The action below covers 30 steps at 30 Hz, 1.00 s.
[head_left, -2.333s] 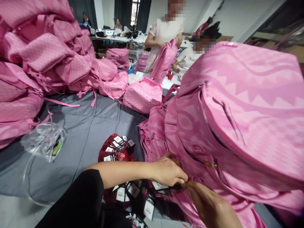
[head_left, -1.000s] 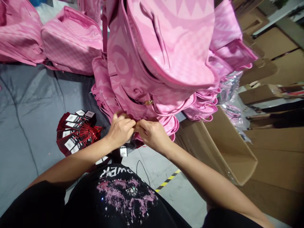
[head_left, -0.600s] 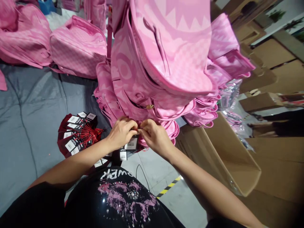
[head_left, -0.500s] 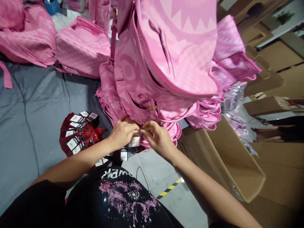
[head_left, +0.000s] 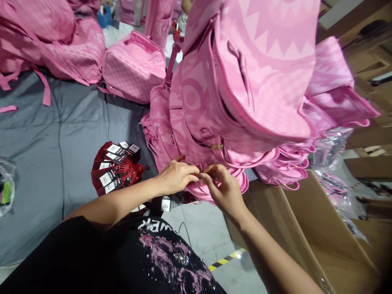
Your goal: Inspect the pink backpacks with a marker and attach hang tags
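Note:
A large pink backpack (head_left: 199, 102) with a shark-mouth print stands in front of me, its front compartment partly unzipped and a small gold zipper pull on it. At its lower edge my left hand (head_left: 177, 175) pinches with closed fingertips, right beside my right hand (head_left: 225, 190), whose thumb and fingers are also pinched. What lies between the fingertips is too small to make out. To the left of my hands a fan of black and dark red hang tags (head_left: 114, 169) with red strings lies on the grey cloth. Another tag (head_left: 165, 203) with a white label shows below my left wrist.
More pink backpacks (head_left: 134, 67) sit along the back left of the grey-covered table (head_left: 82, 114). An open cardboard box (head_left: 290, 228) stands on the floor at the right, near plastic-wrapped goods (head_left: 333, 188). At the far left lies a clear plastic bag (head_left: 6, 188).
The view has shifted, so the backpack and tags sit further right. The tag that hung beneath my fingertips no longer shows. Both hands stay pinched close together at the bag's lower edge.

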Available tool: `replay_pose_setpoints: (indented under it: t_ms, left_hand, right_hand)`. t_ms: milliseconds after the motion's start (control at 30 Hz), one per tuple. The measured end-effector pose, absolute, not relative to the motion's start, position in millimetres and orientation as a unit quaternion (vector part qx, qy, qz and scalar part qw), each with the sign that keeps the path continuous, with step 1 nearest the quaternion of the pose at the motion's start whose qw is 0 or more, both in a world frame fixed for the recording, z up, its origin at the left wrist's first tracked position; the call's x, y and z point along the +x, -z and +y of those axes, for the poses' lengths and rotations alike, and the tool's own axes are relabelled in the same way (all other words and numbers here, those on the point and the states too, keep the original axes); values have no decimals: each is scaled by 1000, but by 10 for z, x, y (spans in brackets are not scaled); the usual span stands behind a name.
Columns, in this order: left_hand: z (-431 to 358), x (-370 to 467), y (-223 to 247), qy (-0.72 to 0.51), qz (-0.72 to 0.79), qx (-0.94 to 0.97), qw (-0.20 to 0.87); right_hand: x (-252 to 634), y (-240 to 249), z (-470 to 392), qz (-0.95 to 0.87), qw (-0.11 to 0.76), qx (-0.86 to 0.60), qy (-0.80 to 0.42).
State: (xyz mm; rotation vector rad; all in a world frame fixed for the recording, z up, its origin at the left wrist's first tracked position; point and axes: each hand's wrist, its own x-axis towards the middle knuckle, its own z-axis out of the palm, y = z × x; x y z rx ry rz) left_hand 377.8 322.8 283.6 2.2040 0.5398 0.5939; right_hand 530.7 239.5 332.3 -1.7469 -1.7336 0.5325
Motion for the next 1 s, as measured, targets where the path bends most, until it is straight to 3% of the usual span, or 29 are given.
replay_pose_setpoints:
  t_ms: [1000]
  left_hand:
    - [3207,3766,-2954,-224,222,902,296]
  right_hand:
    - [5313,-3314,2307,-627,334,-685,-162]
